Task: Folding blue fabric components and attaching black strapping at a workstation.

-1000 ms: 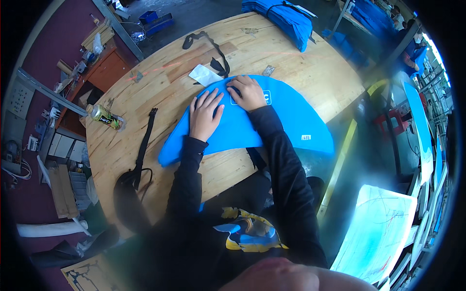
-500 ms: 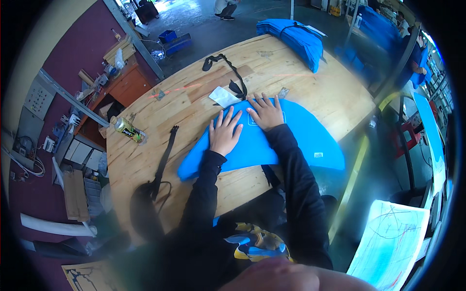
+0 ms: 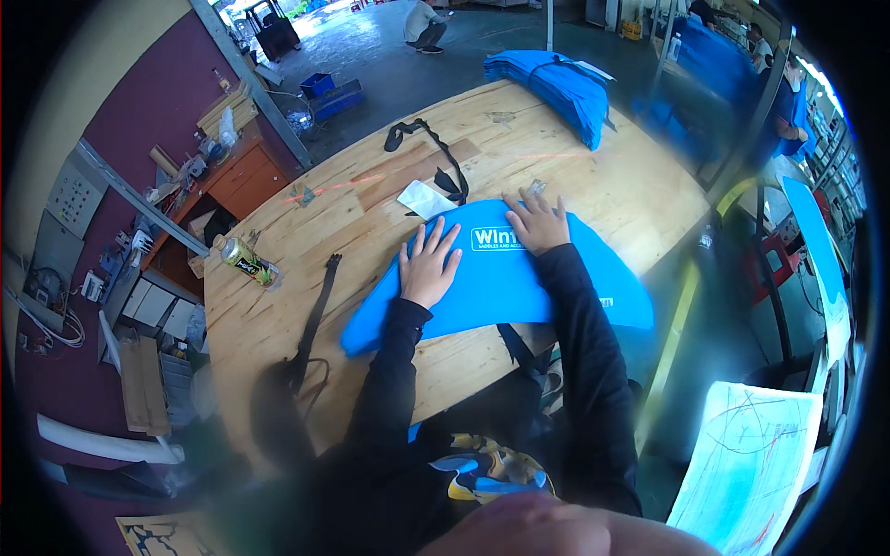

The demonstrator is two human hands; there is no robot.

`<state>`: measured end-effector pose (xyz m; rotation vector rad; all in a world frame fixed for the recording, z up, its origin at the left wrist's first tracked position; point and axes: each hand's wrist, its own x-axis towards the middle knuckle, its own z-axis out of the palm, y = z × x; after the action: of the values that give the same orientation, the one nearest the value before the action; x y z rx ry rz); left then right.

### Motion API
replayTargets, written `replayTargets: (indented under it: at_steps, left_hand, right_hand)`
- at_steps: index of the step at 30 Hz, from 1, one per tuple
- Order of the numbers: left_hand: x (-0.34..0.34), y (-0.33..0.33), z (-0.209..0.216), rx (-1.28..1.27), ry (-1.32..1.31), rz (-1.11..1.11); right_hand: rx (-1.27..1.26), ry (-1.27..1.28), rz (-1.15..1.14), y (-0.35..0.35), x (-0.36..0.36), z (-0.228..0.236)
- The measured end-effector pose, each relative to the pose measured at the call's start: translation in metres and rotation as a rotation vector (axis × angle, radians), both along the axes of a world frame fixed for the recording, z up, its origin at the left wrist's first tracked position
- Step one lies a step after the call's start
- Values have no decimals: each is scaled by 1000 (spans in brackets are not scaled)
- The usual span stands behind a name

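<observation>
A curved stack of smooth blue sheet pieces [image 3: 482, 287], fan-shaped with a white printed label, lies on the wooden table [image 3: 278, 324] in front of me. Flat on its left part rests my left hand [image 3: 429, 266], fingers spread. My right hand [image 3: 540, 225] lies on its upper right, covering part of the print, its fingers apart near the far edge. A white paper slip [image 3: 426, 199] and a black strap [image 3: 450, 157] sit just beyond the blue piece. Under its near edge a dark strap [image 3: 513, 345] pokes out.
A second strapped blue bundle [image 3: 556, 88] stands at the table's far right. To the left are a drink bottle [image 3: 250, 261] lying on its side and another black strap [image 3: 315, 315]. Farther off, a person [image 3: 426, 26] squats on the floor. A metal post [image 3: 250, 88] rises beyond the table.
My right hand has slid to the right across the blue piece, uncovering more of the white print. My left hand stays nearly in place. The view has shifted slightly.
</observation>
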<state>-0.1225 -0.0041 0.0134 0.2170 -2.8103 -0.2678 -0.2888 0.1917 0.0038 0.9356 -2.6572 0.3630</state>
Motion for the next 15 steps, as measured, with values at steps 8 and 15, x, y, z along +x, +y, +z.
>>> replayTargets:
  at_steps: [8,15]
  left_hand:
    - [-2,-3,-5,-21,-7,-2]
    - [-4,-5,-6,-31,-26,-11]
  right_hand:
    - [-4,-120,-97,41,-15,-5]
    - [-42,-203,-208,77,-20,-6]
